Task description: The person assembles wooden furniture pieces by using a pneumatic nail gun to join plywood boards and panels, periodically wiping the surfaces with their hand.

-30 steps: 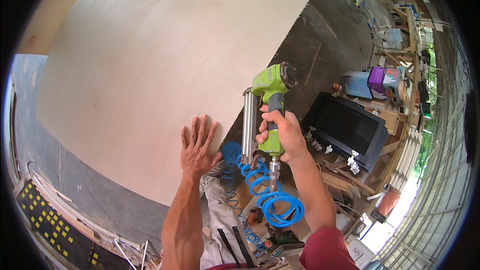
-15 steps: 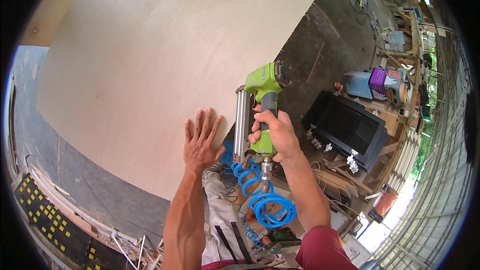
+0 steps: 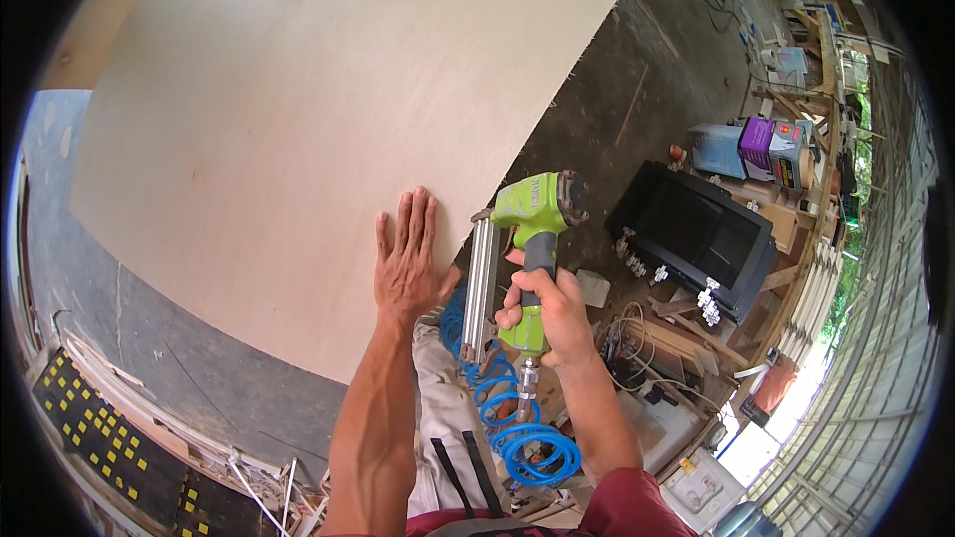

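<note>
My right hand (image 3: 555,313) is wrapped round the dark grip of a green pneumatic nail gun (image 3: 529,207), held at the right edge of a large pale plywood sheet (image 3: 269,129). The gun's long silver magazine (image 3: 481,288) runs along its left side. From the metal fitting under the handle a coiled blue air hose (image 3: 537,452) hangs down past my trouser leg. My left hand (image 3: 406,264) lies flat on the plywood near its right corner, fingers stretched forward and together, thumb at the edge.
To the right, a black-framed screen or panel (image 3: 691,239) lies tilted among white clips. Behind it a purple and blue box (image 3: 771,151) stands on a cluttered wooden shelf. Cables (image 3: 647,338) and wood scraps lie below. A black mat with yellow squares (image 3: 95,418) is at lower left.
The nail gun and my right hand have moved down, nearer to me. My left hand has slid slightly forward along the plywood, and its fingers have drawn closer together.
</note>
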{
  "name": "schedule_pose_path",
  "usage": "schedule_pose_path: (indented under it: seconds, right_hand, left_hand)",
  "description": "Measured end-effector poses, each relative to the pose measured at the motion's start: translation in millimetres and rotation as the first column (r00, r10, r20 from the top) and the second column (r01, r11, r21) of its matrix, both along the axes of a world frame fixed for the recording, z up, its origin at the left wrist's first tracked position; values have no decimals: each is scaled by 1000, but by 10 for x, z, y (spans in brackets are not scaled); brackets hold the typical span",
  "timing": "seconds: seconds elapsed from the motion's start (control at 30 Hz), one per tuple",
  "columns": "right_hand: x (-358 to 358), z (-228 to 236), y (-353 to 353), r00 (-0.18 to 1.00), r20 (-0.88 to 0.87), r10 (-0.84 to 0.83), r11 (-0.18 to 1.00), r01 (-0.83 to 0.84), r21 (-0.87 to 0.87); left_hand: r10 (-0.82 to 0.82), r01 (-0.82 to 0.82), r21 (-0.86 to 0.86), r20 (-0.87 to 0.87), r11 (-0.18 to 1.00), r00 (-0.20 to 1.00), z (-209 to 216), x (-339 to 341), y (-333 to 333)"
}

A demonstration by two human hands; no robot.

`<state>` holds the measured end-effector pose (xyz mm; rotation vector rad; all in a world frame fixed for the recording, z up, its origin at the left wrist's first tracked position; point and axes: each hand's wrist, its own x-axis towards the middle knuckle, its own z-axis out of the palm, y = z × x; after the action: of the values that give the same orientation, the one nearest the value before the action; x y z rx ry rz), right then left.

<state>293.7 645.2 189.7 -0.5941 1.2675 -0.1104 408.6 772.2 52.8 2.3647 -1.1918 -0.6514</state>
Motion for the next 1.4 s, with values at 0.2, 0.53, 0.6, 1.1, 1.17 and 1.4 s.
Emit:
schedule_pose_path:
  seconds: [0.2, 0.53, 0.6, 1.1, 1.17, 1.4]
  right_hand:
    - [17, -13, 27, 1000, -23, 0, 1000, 0, -2]
    - [157, 64, 78, 998, 36, 46, 999, -47, 22]
    - [212, 50, 104, 997, 33, 67, 997, -68, 27]
    - [-57, 26, 375, 999, 42, -28, 999, 29, -25]
    - [-227, 58, 526, 997, 25, -70, 997, 70, -25]
    - [-479, 92, 974, 991, 21, -134, 988, 135, -77]
  left_hand:
    - [-4, 4, 6, 23, 1000, 1000, -44, -13, -8]
    - [111, -108, -78, 29, 991, 993, -105, -45, -1]
    - [93, -91, -62, 34, 994, 995, -109, -41, -16]
    - [65, -54, -129, 90, 990, 994, -147, -33, -37]
    - [16, -12, -44, 87, 999, 996, -51, 23, -24]
    - [-98, 121, -160, 150, 980, 984, -154, 112, 247]
